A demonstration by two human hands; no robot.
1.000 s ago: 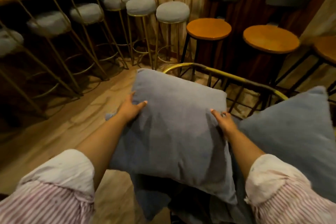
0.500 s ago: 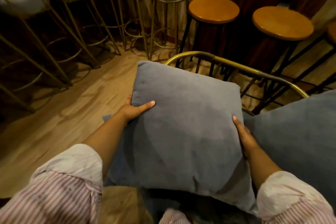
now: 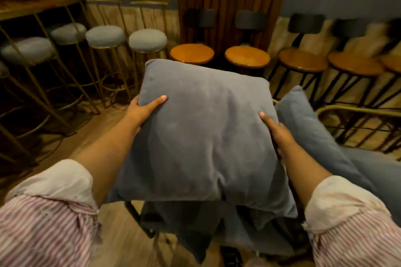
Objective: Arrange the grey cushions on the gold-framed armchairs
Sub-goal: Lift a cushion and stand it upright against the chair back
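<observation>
I hold a square grey cushion (image 3: 206, 132) flat in front of me, lifted above the armchair. My left hand (image 3: 143, 110) grips its left edge, thumb on top. My right hand (image 3: 276, 131) grips its right edge. A second grey cushion (image 3: 314, 136) leans to the right, against the gold-framed armchair (image 3: 355, 111), whose curved gold rail shows at the right. The armchair's grey seat pad (image 3: 382, 171) lies low at the right. More grey fabric (image 3: 195, 227) hangs under the held cushion.
Gold-legged bar stools with grey round seats (image 3: 147, 40) line the left wall under a counter (image 3: 32, 7). Wooden-topped black-legged stools (image 3: 192, 53) stand along the back and right. The floor (image 3: 65, 143) is wood.
I have raised the cushion off the armchair and my view has tilted up. The armchair's gold rail now lies to the right instead of behind the cushion.
</observation>
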